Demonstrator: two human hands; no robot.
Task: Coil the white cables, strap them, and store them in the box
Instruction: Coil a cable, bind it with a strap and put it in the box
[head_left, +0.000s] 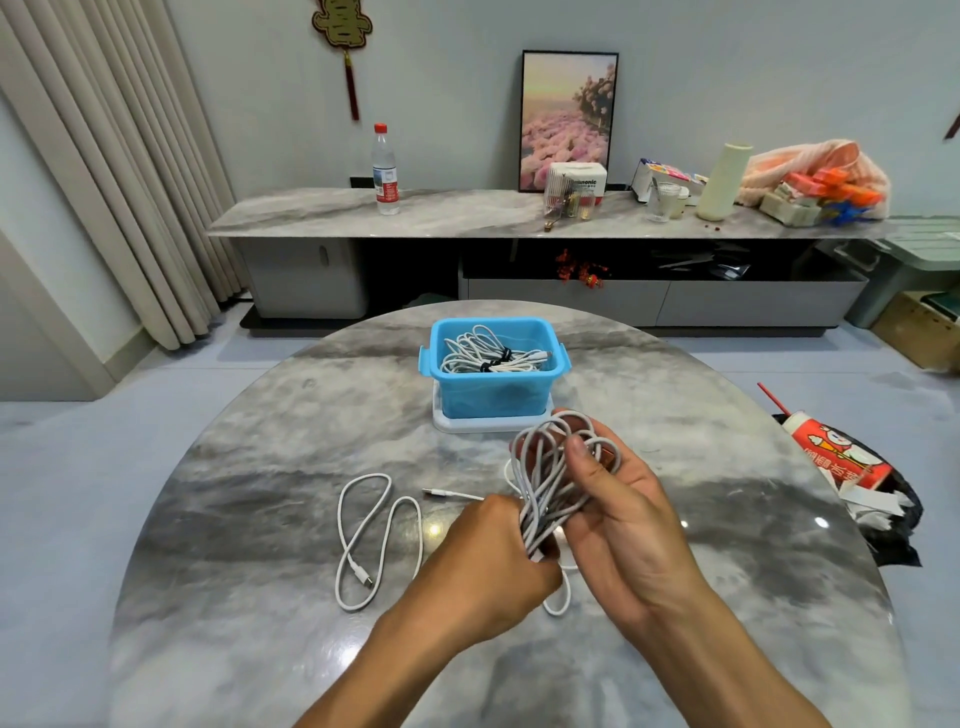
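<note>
Centrally, the round marble table (260, 467) carries a blue box (493, 389) with strapped white coils (488, 356) inside, standing on its white lid (467, 425). Nearer, both hands hold a coiled white cable (550, 478) above the tabletop: the left hand (493, 561) grips the bundle's lower end, the right hand (618, 519) pinches its loops between thumb and fingers. A loose white cable (363, 535) lies left of the hands. The left hand's fingers are hidden behind its knuckles.
</note>
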